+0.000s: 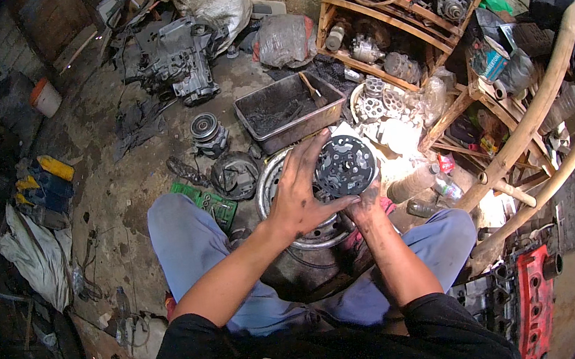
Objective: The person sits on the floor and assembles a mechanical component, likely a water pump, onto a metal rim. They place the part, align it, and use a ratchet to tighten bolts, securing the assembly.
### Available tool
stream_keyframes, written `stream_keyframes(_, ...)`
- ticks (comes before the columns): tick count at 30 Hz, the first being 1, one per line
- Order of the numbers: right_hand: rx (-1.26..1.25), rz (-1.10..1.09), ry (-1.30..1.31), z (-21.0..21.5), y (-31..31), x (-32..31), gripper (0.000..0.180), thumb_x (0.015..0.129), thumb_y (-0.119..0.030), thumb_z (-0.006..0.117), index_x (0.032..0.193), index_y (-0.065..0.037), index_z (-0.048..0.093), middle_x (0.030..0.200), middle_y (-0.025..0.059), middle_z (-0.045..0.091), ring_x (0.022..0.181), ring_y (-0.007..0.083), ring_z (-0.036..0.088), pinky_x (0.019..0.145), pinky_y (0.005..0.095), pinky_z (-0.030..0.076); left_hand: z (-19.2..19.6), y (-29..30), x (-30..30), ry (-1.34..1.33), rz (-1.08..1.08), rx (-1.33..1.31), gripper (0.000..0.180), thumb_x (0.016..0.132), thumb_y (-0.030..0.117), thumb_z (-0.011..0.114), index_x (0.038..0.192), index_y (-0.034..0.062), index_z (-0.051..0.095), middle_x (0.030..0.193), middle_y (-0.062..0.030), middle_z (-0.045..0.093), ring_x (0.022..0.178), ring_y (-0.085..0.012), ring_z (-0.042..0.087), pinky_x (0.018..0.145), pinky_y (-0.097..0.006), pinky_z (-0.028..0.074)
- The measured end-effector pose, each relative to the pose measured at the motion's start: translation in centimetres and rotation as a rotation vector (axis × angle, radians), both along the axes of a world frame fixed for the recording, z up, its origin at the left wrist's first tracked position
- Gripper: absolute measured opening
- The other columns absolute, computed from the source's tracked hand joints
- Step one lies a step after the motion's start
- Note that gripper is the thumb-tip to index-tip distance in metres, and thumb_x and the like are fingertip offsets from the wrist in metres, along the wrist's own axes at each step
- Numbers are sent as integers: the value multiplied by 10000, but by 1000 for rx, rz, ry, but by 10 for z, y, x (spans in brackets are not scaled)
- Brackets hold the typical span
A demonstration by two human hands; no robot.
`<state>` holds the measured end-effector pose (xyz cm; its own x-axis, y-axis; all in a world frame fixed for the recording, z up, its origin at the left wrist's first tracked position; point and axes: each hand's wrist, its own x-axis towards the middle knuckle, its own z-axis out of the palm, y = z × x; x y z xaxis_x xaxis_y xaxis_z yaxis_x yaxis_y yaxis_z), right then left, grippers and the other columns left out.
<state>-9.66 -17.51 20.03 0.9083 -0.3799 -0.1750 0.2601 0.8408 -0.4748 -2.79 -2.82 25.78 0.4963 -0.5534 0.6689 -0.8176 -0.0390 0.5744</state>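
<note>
Person sits on floor, knees apart, both hands raised in front w/ a round dark metal disc (345, 165), holes around its face. Left hand (302, 196) lies over disc's left side, fingers spread wide, palm on it. Right hand (368, 202) is under disc's near-right edge, fingers curled round it, gripping from below. Disc sits just above a steel wheel rim (270, 181) lying flat between the knees. Just beyond the rim: grey metal tray (279, 112) w/ dark grime inside. Left of tray, a pulley (204, 127) on the floor. Far right, wooden shelves (396, 12) packed w/ engine parts. Near right, a red engine block (535, 300).
</note>
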Motion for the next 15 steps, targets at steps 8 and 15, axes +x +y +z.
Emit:
stream_keyframes(8,-73,-21,51,-3,1,-1,658,980,-577,324,1374,-85,515,1278,106,622,1153,266,615,996,454,513,2,-4,-6,29,34,-6,1132,544,378,938,1466,30,382,1417,-208,488,1264,-406,494,1077,-484,405)
stream_keyframes(15,-41,-42,45,-2,3,-1,607,998,-545,325,1350,-96,530,1250,91,629,1125,257,621,981,444,512,1,-7,-6,25,17,54,1100,575,385,911,1473,38,379,1387,-206,512,1236,-398,503,1072,-483,387)
